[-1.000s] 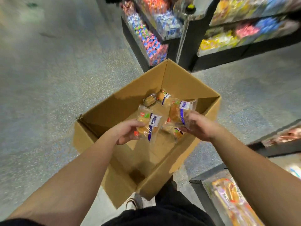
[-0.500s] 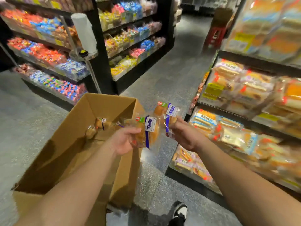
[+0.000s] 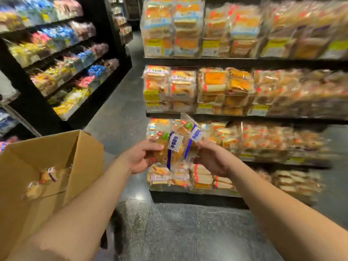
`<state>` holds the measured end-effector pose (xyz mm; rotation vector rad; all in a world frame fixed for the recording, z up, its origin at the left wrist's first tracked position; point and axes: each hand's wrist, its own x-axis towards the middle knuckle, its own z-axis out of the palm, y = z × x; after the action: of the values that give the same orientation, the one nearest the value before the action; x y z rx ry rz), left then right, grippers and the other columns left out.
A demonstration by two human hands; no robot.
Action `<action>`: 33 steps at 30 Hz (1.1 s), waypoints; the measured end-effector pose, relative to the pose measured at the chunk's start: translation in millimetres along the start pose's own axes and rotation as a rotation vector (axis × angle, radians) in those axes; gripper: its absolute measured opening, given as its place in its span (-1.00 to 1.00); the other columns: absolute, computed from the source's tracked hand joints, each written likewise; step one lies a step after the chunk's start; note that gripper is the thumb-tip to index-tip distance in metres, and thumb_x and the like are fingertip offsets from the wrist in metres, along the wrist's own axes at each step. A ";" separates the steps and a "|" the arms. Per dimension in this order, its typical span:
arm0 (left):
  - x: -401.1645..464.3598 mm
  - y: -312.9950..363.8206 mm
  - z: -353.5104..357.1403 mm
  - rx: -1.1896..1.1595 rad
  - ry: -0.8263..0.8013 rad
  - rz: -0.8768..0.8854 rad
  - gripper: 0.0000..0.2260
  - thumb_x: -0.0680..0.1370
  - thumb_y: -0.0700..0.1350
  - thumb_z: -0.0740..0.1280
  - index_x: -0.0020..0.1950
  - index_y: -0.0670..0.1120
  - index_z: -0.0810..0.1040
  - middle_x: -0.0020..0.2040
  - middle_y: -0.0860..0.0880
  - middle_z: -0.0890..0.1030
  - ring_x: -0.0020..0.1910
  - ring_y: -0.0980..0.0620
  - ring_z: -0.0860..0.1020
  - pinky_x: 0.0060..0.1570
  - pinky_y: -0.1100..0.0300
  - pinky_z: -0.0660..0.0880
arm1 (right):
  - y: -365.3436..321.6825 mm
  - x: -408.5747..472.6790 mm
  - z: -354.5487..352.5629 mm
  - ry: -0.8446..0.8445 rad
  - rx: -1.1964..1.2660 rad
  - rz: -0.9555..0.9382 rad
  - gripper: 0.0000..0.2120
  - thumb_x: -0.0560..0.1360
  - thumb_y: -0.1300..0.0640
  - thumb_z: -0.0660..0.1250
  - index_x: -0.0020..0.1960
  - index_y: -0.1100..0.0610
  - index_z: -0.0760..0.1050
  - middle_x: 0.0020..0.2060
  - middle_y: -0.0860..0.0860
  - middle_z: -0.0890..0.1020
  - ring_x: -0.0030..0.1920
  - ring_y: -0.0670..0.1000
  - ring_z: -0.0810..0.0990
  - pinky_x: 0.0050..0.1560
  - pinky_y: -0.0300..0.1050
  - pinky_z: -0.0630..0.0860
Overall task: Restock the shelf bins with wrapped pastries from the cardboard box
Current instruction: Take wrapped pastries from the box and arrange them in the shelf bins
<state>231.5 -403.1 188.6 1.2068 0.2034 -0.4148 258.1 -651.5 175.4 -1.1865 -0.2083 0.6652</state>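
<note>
My left hand [image 3: 140, 157] grips a clear-wrapped pastry [image 3: 166, 146] with a blue-and-white label. My right hand [image 3: 211, 159] holds a second wrapped pastry [image 3: 189, 134] of the same kind, tilted against the first. Both are held up in front of the lower shelf bins [image 3: 244, 140] of the pastry rack, apart from them. The open cardboard box [image 3: 62, 147] stands at the lower left with a few wrapped pastries [image 3: 47, 176] left inside.
The pastry rack [image 3: 244, 62] on the right has several tiers packed with wrapped breads. A black candy shelf unit [image 3: 62, 59] stands at the left across a grey speckled aisle floor [image 3: 178, 232]. A dark shoe [image 3: 105, 240] shows below the box.
Both hands lifted the two pastries out of the box and carried them right toward the pastry rack. My view swung from the box up to the shelves.
</note>
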 end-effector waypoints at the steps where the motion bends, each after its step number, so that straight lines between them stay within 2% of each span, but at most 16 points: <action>1: 5.4 -6.5 21.9 0.025 -0.018 -0.004 -0.60 0.26 -0.26 0.44 0.09 -0.19 0.55 -0.12 -0.13 0.71 -0.18 -0.01 0.70 -0.15 0.15 0.65 | -3.9 -19.3 -19.5 0.015 0.014 -0.011 -0.46 0.43 -0.06 0.45 0.33 0.12 0.45 0.12 0.11 0.65 0.08 0.08 0.62 0.13 0.01 0.54; 4: 17.7 -25.0 95.4 0.109 -0.091 -0.034 -0.74 0.29 -0.33 0.41 -0.05 -0.16 0.59 -0.19 -0.10 0.70 -0.23 0.02 0.69 -0.21 0.19 0.64 | -22.3 -81.9 -84.8 0.052 0.023 -0.046 -0.48 0.37 -0.10 0.50 0.27 0.07 0.55 0.09 0.11 0.62 0.04 0.11 0.56 0.10 0.02 0.58; 6: 26.4 -34.7 144.7 0.246 -0.175 -0.067 -0.74 0.30 -0.37 0.44 -0.06 -0.18 0.57 -0.23 -0.07 0.70 -0.27 0.05 0.68 -0.27 0.23 0.62 | -39.8 -122.2 -129.0 0.147 -0.030 -0.045 -0.39 0.35 -0.08 0.52 0.33 0.08 0.48 0.09 0.07 0.66 0.04 0.08 0.61 0.08 0.01 0.58; 7: 30.6 -37.4 169.8 0.338 -0.236 -0.084 -0.73 0.31 -0.35 0.47 -0.03 -0.18 0.56 -0.24 -0.05 0.69 -0.28 0.07 0.67 -0.31 0.24 0.60 | -51.1 -141.5 -149.8 0.219 -0.092 -0.048 -0.35 0.34 -0.07 0.55 0.36 0.08 0.45 0.11 0.05 0.67 0.09 0.07 0.62 0.11 0.00 0.55; 9: 42.4 -40.0 213.6 0.553 -0.339 -0.114 -0.67 0.30 -0.22 0.55 0.00 -0.16 0.54 -0.29 0.00 0.67 -0.30 0.11 0.65 -0.37 0.28 0.55 | -77.4 -174.6 -186.7 0.334 -0.374 -0.060 -0.42 0.39 -0.01 0.51 0.36 0.05 0.42 0.18 0.00 0.64 0.18 0.01 0.60 0.19 -0.06 0.52; 11: 58.0 -41.0 254.6 0.765 -0.413 -0.115 -0.52 0.21 0.02 0.59 0.05 -0.10 0.56 -0.20 0.02 0.70 -0.19 0.09 0.68 -0.27 0.26 0.56 | -109.3 -205.4 -211.7 0.341 -0.742 -0.025 -0.50 0.48 0.04 0.46 0.38 -0.02 0.39 0.21 -0.12 0.57 0.21 -0.12 0.56 0.27 -0.13 0.49; 13: 75.8 -43.7 293.2 0.993 -0.475 -0.090 -0.42 0.23 0.18 0.59 0.16 -0.01 0.58 0.02 0.02 0.70 0.00 0.06 0.67 -0.03 0.15 0.57 | -138.2 -230.0 -228.1 0.278 -1.099 0.060 -0.44 0.50 -0.02 0.46 0.44 -0.08 0.34 0.20 -0.26 0.47 0.18 -0.24 0.49 0.26 -0.25 0.40; 15: 89.0 -46.2 333.4 1.170 -0.544 -0.078 -0.42 0.27 0.19 0.53 0.24 0.05 0.55 0.15 0.06 0.65 0.08 0.11 0.63 0.18 0.09 0.51 | -156.7 -246.0 -242.4 0.207 -1.365 0.187 -0.35 0.49 -0.07 0.47 0.50 -0.08 0.29 0.23 -0.25 0.39 0.22 -0.21 0.40 0.25 -0.26 0.30; 17: 101.1 -48.9 372.5 1.275 -0.607 -0.088 -0.35 0.25 0.24 0.49 0.30 0.07 0.53 0.17 0.13 0.64 0.10 0.17 0.61 0.27 0.06 0.46 | -164.3 -253.9 -262.0 0.143 -1.492 0.328 -0.32 0.46 -0.12 0.48 0.50 -0.13 0.28 0.28 -0.20 0.41 0.28 -0.12 0.40 0.32 -0.14 0.32; 19: 114.3 -53.5 406.3 1.343 -0.670 -0.089 -0.45 0.35 0.15 0.51 0.32 0.08 0.53 0.13 0.17 0.64 0.11 0.17 0.61 0.30 0.03 0.45 | -164.8 -258.9 -281.7 0.094 -1.555 0.454 -0.31 0.44 -0.16 0.48 0.49 -0.16 0.29 0.25 -0.19 0.43 0.23 -0.10 0.40 0.30 -0.07 0.35; 21: 131.4 -60.2 431.2 1.381 -0.718 -0.086 -0.58 0.47 0.00 0.49 0.31 0.08 0.54 0.12 0.14 0.66 0.11 0.13 0.63 0.30 0.03 0.46 | -161.0 -259.8 -303.8 0.040 -1.564 0.535 -0.38 0.44 -0.18 0.47 0.43 -0.13 0.34 0.15 -0.21 0.44 0.14 -0.11 0.40 0.18 -0.10 0.39; 23: 149.9 -66.4 451.1 1.388 -0.783 -0.105 -0.62 0.49 -0.06 0.46 0.30 0.09 0.54 0.13 0.13 0.67 0.10 0.13 0.64 0.27 0.06 0.48 | -156.3 -260.3 -325.3 0.011 -1.523 0.576 -0.65 0.45 -0.17 0.47 0.14 -0.15 0.42 0.00 -0.23 0.49 0.00 -0.11 0.48 -0.04 -0.18 0.39; 25: 169.9 -73.5 464.8 1.386 -0.829 -0.123 -0.62 0.50 -0.06 0.46 0.30 0.11 0.54 0.12 0.14 0.67 0.09 0.14 0.64 0.24 0.09 0.49 | -149.6 -259.7 -347.9 -0.004 -1.448 0.600 -0.70 0.45 -0.16 0.47 -0.07 -0.15 0.34 -0.12 -0.21 0.46 -0.12 -0.17 0.45 -0.17 -0.21 0.33; 27: 198.2 -82.4 480.3 1.378 -0.885 -0.152 -0.62 0.50 -0.06 0.45 0.31 0.12 0.53 0.11 0.15 0.68 0.08 0.14 0.65 0.21 0.12 0.50 | -145.4 -258.6 -374.1 0.002 -1.380 0.624 -0.70 0.44 -0.14 0.49 -0.06 -0.12 0.38 -0.10 -0.16 0.49 -0.10 -0.12 0.48 -0.13 -0.19 0.38; 30: 244.9 -95.2 503.2 1.384 -0.953 -0.160 -0.63 0.51 -0.06 0.45 0.31 0.12 0.53 0.10 0.16 0.67 0.08 0.16 0.64 0.18 0.17 0.50 | -143.0 -252.7 -415.5 0.051 -1.339 0.653 -0.58 0.42 -0.13 0.51 0.15 0.04 0.49 0.03 -0.02 0.61 0.06 0.05 0.58 0.13 -0.02 0.50; 33: 296.6 -102.4 528.8 1.375 -0.980 -0.139 -0.59 0.50 -0.02 0.45 0.34 0.10 0.51 0.13 0.16 0.66 0.09 0.18 0.62 0.19 0.17 0.47 | -150.9 -243.1 -464.5 0.122 -1.306 0.672 -0.62 0.44 -0.08 0.50 0.18 0.02 0.51 0.05 -0.03 0.62 0.07 0.03 0.59 0.19 0.00 0.49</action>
<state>423.2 -987.2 175.9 2.1292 -1.0147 -1.3262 346.1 -1189.8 180.1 -2.6095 -0.1239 1.0772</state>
